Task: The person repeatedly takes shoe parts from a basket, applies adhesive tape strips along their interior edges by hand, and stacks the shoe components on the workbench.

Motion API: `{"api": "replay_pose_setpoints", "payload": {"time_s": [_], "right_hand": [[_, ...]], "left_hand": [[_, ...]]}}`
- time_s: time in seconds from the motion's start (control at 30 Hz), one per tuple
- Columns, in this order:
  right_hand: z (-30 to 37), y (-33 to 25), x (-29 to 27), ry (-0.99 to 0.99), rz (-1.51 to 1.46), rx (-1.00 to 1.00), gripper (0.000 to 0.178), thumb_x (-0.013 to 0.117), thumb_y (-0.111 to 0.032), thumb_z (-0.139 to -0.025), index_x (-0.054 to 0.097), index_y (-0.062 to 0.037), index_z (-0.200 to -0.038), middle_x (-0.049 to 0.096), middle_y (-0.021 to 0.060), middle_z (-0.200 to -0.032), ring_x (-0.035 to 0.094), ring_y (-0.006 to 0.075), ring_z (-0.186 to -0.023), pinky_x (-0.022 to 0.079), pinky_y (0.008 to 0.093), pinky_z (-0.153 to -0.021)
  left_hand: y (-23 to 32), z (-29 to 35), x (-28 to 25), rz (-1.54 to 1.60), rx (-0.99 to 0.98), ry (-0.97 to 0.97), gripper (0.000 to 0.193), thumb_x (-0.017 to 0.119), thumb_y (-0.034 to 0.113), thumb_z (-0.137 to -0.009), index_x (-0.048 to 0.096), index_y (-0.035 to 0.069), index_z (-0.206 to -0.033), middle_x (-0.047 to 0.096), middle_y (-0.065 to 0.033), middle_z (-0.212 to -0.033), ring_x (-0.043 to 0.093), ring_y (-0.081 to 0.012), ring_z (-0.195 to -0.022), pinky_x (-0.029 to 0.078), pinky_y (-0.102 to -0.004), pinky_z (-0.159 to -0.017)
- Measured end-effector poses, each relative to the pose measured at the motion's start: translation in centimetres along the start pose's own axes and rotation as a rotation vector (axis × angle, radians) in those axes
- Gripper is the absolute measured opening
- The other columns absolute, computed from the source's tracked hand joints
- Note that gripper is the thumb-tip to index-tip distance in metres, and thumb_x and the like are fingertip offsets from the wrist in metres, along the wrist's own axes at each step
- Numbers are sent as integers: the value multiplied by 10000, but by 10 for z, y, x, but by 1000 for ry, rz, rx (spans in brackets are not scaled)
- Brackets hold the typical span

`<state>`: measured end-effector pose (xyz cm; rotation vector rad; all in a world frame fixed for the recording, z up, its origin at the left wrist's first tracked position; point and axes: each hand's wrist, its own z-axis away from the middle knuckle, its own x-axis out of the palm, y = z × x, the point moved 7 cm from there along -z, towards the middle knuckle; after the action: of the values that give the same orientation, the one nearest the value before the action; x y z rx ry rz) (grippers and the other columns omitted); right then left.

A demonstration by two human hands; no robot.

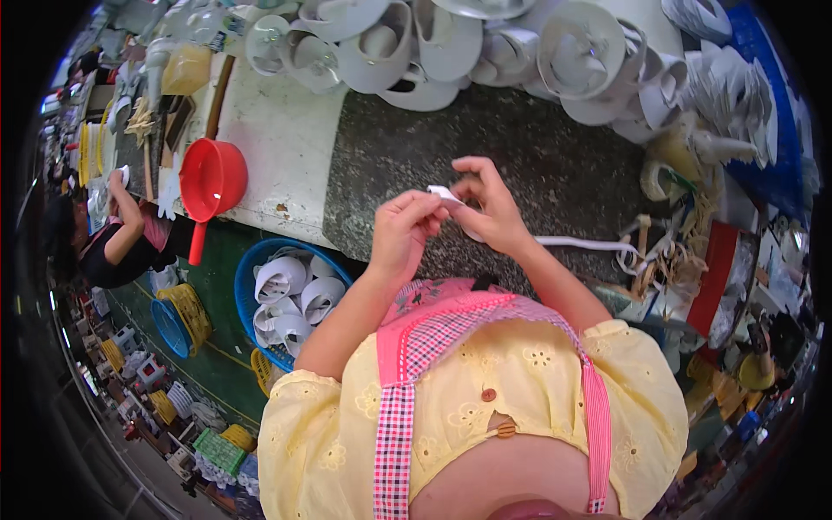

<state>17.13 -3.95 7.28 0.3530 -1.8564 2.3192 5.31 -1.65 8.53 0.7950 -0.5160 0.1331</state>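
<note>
Over the dark speckled work surface (390,147) my two hands meet at a narrow white strip (444,193). My left hand (405,227) pinches its end between thumb and fingertips. Close beside it, my right hand (492,212) has the strip at its thumb and curled fingers, with the index finger raised. The strip passes beneath my right hand and wrist. A white band (581,243) emerges beyond that wrist and runs right toward a tangle of pale strips (667,264); whether it is the same piece is hidden.
White brimmed, cap-like pieces (451,43) crowd the far edge. At left a red dipper (212,178) overhangs the table edge. Below it, a blue basket (245,295) holds curled white pieces. Another person (121,234) works at far left. A blue container (763,52) stands far right.
</note>
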Motion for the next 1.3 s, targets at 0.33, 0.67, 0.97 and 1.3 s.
{"api": "replay_pose_setpoints", "payload": {"time_s": [0.33,0.67,0.97,1.3], "right_hand": [[-20,0,-56,279,223,45,97,611,-26,-747,555,-19,-826,543,-18,-688,483,31,-616,392,182,-555],[-32,-17,-56,350,466,46,78,614,-62,-744,552,-17,-759,534,-16,-622,452,38,-566,376,201,-523],[-39,-40,-70,344,186,-37,78,595,-51,-777,526,-36,-744,495,-44,-634,426,20,-573,336,169,-509],[-46,28,-35,71,560,207,118,602,-112,-719,536,-15,-716,514,14,-598,450,73,-549,378,240,-513]], "left_hand": [[156,-85,-5,-1133,1037,201,221,652,159,-732,607,22,-900,599,-92,-907,563,-222,-774,453,-307,-709],[211,-195,-21,-1680,1098,364,259,623,327,-733,622,95,-849,590,-72,-870,513,-247,-919,374,-369,-788],[137,-47,-24,-1928,1402,323,105,548,96,-721,570,137,-816,571,-25,-800,510,-214,-895,341,-449,-823],[34,-39,-46,-1612,1039,-78,249,577,57,-732,577,15,-977,573,-128,-1001,549,-262,-946,437,-330,-772]]}}
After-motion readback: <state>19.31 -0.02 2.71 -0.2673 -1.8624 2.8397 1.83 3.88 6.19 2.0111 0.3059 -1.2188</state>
